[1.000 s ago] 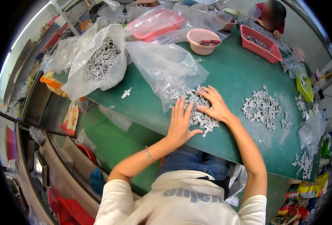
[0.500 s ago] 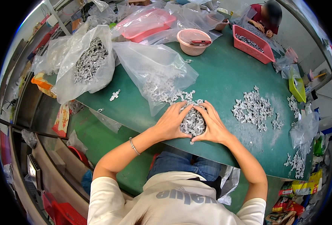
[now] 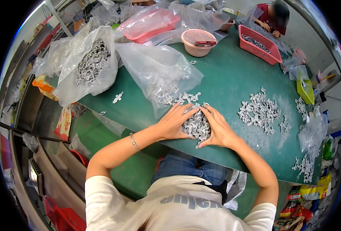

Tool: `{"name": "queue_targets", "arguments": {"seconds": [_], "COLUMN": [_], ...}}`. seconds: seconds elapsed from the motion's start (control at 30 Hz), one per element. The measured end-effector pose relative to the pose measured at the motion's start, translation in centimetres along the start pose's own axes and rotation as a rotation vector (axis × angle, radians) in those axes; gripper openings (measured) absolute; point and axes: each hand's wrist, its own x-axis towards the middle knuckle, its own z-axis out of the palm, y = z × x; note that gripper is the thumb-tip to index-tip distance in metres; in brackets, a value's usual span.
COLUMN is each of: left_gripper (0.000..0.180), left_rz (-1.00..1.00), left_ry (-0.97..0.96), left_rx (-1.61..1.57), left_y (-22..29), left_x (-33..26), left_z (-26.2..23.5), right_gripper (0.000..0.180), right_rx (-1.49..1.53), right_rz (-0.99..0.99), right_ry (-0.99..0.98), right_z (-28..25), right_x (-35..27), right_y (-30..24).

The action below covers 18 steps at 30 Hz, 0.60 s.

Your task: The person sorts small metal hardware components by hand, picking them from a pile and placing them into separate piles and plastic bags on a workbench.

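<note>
A heap of small grey metal parts (image 3: 196,125) lies near the table's front edge. My left hand (image 3: 175,122) curves round its left side, and my right hand (image 3: 219,129) curves round its right side, so the heap is gripped between them. The fingertips of both hands almost meet at its far side, and the thumbs are at the near side. Just beyond the fingers, more of these parts (image 3: 187,97) spill from the mouth of a clear plastic bag (image 3: 151,65). What my palms touch is hidden.
A loose pile of parts (image 3: 259,111) lies to the right. At left stands an open bag of parts (image 3: 93,63). Farther back are a pink bowl (image 3: 193,48) and a pink basket (image 3: 261,54). Across the table a person (image 3: 272,19) works with their hands.
My left hand has shifted slightly left and its forearm has swung outward. The gap between the hands is a little wider, and the heap between them shows more broadly.
</note>
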Motion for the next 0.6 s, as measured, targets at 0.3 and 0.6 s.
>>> {"name": "queue_targets", "arguments": {"seconds": [0.3,0.6], "left_gripper": [0.084,0.088], "left_rz": [-0.02,-0.004], "left_ry": [0.035,0.028], "left_rx": [-0.186,-0.141], "left_y": [0.9,2.2], "left_x": [-0.2,0.6], "left_z": [0.0,-0.4], "right_gripper": [0.114,0.112], "right_rx": [0.066,-0.038], "right_rz": [0.068,0.02], "right_ry": [0.125,0.158], "right_z": [0.1,0.7], "right_x": [-0.9,-1.5], "right_y": [-0.7,-0.7]}}
